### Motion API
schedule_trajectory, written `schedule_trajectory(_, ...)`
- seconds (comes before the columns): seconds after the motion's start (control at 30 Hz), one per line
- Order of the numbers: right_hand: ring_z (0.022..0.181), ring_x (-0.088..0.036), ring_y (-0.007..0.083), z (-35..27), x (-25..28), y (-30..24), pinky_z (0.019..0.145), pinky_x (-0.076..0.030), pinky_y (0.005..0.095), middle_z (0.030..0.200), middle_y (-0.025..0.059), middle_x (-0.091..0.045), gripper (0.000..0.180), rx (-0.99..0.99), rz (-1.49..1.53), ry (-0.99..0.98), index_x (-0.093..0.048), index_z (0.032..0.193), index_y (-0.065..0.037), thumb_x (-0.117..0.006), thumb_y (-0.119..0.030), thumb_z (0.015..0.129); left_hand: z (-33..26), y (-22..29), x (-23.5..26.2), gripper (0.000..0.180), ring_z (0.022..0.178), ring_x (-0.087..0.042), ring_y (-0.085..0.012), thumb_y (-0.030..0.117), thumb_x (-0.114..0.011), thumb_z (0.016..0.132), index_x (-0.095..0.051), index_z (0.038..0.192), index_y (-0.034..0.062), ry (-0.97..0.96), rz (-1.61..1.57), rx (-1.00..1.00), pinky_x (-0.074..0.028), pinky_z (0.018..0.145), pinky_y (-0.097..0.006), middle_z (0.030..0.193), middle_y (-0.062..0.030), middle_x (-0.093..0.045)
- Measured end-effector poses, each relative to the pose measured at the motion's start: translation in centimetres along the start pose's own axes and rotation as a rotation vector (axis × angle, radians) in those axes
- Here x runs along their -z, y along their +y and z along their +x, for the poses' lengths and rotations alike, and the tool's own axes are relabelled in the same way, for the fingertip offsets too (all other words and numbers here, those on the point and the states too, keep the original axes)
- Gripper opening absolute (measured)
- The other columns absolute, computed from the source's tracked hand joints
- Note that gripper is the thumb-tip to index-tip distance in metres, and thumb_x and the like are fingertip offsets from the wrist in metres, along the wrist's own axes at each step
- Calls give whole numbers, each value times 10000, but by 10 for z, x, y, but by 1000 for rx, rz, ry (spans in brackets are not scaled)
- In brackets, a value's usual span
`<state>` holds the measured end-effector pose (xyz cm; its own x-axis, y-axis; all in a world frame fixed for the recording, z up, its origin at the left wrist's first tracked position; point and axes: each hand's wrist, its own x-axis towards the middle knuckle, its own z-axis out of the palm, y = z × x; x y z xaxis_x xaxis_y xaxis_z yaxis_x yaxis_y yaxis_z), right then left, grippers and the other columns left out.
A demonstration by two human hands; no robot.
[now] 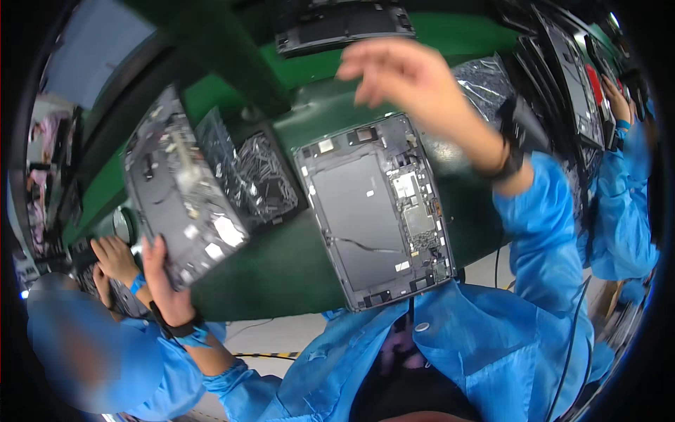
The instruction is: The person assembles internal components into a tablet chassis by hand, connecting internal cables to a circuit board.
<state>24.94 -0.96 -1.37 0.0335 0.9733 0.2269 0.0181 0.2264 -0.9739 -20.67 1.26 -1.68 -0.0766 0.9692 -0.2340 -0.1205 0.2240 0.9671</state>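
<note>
My left hand (171, 295) grips the lower edge of an opened tablet (165, 186), its thumb over the edge. That tablet is tilted, with dark inner panels and bare circuit parts showing. In front of me on the bench lies a second opened tablet (355, 218), with a large dark battery, a circuit board along its right side and a loose thin cable across it. Above its far right corner my right hand (401, 74) is raised, slightly blurred, fingers loosely bent and apart, with nothing visible in them. Each of my wrists wears a black band.
A dark tray (266, 183) with many small bagged parts stands between the tablets. Another device (344, 24) sits at the far edge. At right are a clear plastic bag (485, 84) and upright dark panels (545, 77). Co-workers' hands (116, 264) (617, 102) work on both sides.
</note>
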Motion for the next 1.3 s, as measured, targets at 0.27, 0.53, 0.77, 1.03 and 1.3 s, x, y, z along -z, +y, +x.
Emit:
schedule_trajectory(0.27, 881, -680, 359, 122, 176, 135, 785, -521, 422, 953, 227, -699, 547, -591, -924, 260, -717, 956, 16, -659, -488, 754, 243, -5, -16, 277, 1013, -659, -286, 81, -601, 938, -564, 1206, 21, -236, -33, 154, -547, 897, -426, 1159, -133, -657)
schedule_trajectory(0.53, 1043, -643, 383, 141, 118, 125, 892, -516, 452, 1097, 190, -686, 438, -580, -893, 453, -713, 1018, -33, -640, -394, 782, 391, -1, 39, 247, 1009, -636, -270, 55, -582, 909, -599, 1148, -7, -154, 370, -156, -498, 893, -395, 1114, -109, -659)
schedule_trajectory(0.77, 888, -675, 317, 113, 111, 103, 803, -544, 422, 1001, 194, -690, 372, -570, -611, 515, -685, 968, 46, -716, -270, 775, 191, 15, -109, 511, 1128, -564, -248, 41, -570, 904, -409, 1374, -77, 62, -45, -472, -435, 982, -357, 1301, -189, -538)
schedule_trajectory(1.03, 783, -645, 203, 27, 52, 43, 745, -555, 334, 870, 90, -654, 127, -233, 564, 622, -622, 961, 23, -635, -21, 843, -36, -18, -248, 500, 1223, -532, -314, 146, -549, 979, -365, 1381, -89, -716, -318, 312, -424, 1083, -420, 1342, -260, -495)
schedule_trajectory(1.3, 974, -611, 157, -134, -46, -21, 836, -510, 309, 1104, 74, -620, 431, -102, 691, 622, -470, 1246, -7, -665, -49, 864, -59, -46, -294, 221, 994, -621, -183, 153, -566, 973, -600, 1119, -8, -614, -373, 111, -477, 906, -348, 1083, -74, -660)
